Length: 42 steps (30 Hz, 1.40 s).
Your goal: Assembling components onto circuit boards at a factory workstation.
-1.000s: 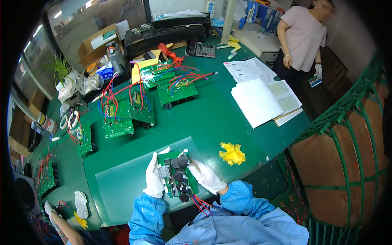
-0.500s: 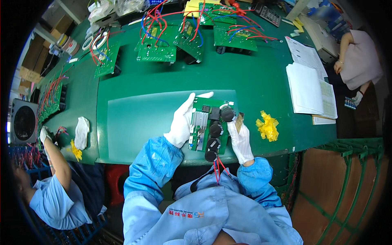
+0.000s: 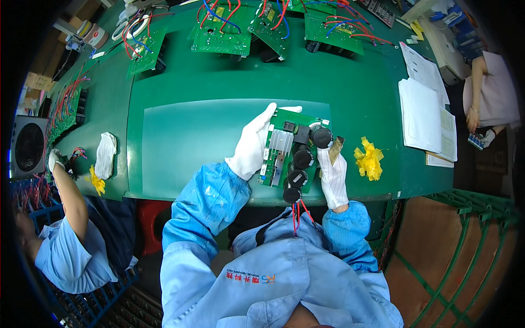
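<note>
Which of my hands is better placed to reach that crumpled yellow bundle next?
Probably your white-gloved right hand: the crumpled yellow bundle lies just to its right. Your white-gloved left hand is farther away, holding the green rectangular circuit board by its left side.

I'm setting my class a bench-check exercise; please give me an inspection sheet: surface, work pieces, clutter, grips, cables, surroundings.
Surface: green table, pale mat on it.
Job's things: circuit board with black cylinders, held up; other boards beyond.
Clutter: crumpled yellow items, loose white glove, papers.
Grips: left grip gloved, holding the board; right grip gloved, at the board's right edge, hold unclear.
Cables: red wires run from the held board; red and blue wires on boards beyond.
Surroundings: co-worker at left, another person at right.
</note>
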Each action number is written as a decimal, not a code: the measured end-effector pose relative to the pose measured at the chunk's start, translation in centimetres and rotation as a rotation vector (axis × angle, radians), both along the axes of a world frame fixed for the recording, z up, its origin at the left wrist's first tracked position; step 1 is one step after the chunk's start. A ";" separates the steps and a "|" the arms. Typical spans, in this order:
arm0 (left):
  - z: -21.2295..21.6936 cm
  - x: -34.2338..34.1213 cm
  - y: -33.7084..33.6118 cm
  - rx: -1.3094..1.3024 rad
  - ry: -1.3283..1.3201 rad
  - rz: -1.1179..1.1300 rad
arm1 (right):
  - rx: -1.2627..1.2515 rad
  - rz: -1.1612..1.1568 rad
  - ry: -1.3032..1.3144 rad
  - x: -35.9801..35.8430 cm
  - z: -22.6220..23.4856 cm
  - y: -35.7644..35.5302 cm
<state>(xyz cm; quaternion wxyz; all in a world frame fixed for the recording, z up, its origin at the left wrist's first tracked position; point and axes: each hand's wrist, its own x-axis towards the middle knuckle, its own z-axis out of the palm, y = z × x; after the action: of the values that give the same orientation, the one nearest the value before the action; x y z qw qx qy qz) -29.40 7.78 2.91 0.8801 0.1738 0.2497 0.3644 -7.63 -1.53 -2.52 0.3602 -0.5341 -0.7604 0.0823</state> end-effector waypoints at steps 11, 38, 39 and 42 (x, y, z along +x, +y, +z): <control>-0.6 0.1 -0.1 0.094 0.183 0.052 | -0.536 -0.458 0.393 0.1 7.2 -1.0; 0.5 0.8 -0.1 0.080 0.260 0.045 | -0.033 -0.363 -0.050 -3.1 5.4 -3.3; 0.4 0.8 -0.1 0.083 0.269 0.048 | -0.034 -0.369 -0.048 -3.1 5.3 -3.4; 0.7 1.1 -0.2 0.077 0.258 0.053 | -0.039 -0.417 -0.043 -2.9 5.3 -3.4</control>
<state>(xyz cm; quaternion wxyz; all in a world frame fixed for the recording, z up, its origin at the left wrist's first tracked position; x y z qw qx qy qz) -28.30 7.60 3.57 0.8236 0.2463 0.3509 0.3714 -10.57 -4.94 2.82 0.3427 -0.6885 -0.6391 0.0092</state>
